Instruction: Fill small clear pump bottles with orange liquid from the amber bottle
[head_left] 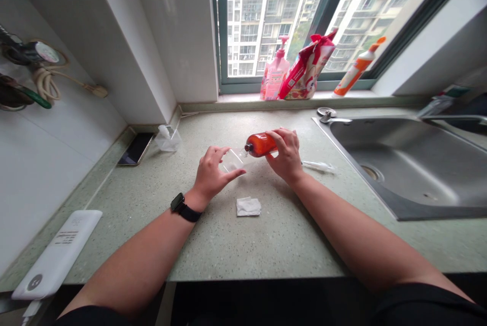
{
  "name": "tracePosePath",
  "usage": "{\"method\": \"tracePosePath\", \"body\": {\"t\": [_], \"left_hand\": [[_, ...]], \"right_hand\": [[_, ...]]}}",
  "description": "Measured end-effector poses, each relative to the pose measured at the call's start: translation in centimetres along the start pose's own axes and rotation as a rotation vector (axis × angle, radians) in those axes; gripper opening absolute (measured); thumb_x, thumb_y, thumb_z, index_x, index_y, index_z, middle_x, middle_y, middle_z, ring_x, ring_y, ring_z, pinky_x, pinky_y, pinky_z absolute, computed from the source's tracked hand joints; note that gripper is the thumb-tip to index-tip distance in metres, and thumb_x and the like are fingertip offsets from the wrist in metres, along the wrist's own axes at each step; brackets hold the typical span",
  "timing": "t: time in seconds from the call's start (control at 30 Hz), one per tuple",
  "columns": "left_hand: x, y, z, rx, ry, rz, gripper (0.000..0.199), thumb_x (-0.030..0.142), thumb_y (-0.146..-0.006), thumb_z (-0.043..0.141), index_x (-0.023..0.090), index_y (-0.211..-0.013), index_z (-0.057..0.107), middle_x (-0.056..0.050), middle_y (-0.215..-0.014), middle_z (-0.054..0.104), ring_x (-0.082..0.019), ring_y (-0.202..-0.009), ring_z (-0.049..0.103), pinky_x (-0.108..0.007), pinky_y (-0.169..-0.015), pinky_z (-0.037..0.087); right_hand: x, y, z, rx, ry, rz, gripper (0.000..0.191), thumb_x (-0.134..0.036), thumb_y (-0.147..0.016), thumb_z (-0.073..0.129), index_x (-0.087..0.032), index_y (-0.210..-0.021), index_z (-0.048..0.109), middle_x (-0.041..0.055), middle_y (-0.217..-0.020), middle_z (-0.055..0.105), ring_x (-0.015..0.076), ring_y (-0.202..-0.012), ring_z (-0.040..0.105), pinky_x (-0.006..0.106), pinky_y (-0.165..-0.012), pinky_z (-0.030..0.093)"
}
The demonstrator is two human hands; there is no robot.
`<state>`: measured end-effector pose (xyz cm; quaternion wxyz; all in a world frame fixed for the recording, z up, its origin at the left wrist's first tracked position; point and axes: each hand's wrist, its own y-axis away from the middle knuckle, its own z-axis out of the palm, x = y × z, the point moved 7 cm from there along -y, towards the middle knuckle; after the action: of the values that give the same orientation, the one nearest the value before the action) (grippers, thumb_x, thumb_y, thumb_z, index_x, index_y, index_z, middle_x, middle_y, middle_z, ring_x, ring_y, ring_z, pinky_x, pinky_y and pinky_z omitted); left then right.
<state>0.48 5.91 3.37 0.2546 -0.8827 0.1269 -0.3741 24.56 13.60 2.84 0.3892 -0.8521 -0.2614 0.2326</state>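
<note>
Over the middle of the counter, my left hand (213,171) grips a small clear container (233,160) between thumb and fingers. My right hand (285,156) is wrapped round an amber bottle (261,144), tipped so that its uncapped neck points left at the container. Mouth and container are very close; whether they touch I cannot tell. Something clear shows at the bottle's mouth, too small to make out. Below the hands a folded white tissue (248,207) lies on the counter. A thin item in clear wrapping (318,166) lies just right of my right hand.
At the left stand a phone (136,148), a clear plastic pump top or bag (168,139) and a white power bank (59,252). A steel sink (411,209) is at the right. A pink pump bottle (274,78), a red bag (309,69) and an orange-white bottle (355,73) line the windowsill.
</note>
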Motion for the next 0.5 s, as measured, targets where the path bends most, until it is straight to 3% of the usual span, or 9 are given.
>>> {"method": "tracePosePath", "body": {"t": [0.5], "left_hand": [[-0.03, 0.12, 0.10, -0.011, 0.010, -0.012, 0.075, 0.078, -0.079, 0.080, 0.023, -0.129, 0.070, -0.009, -0.118, 0.066, -0.021, -0.093, 0.069, -0.041, -0.086, 0.065]], "right_hand": [[-0.18, -0.04, -0.17, -0.001, 0.014, 0.005, 0.069, -0.012, -0.084, 0.067, -0.035, -0.148, 0.054, 0.0086, -0.140, 0.060, 0.0365, -0.144, 0.051, 0.071, -0.130, 0.027]]}}
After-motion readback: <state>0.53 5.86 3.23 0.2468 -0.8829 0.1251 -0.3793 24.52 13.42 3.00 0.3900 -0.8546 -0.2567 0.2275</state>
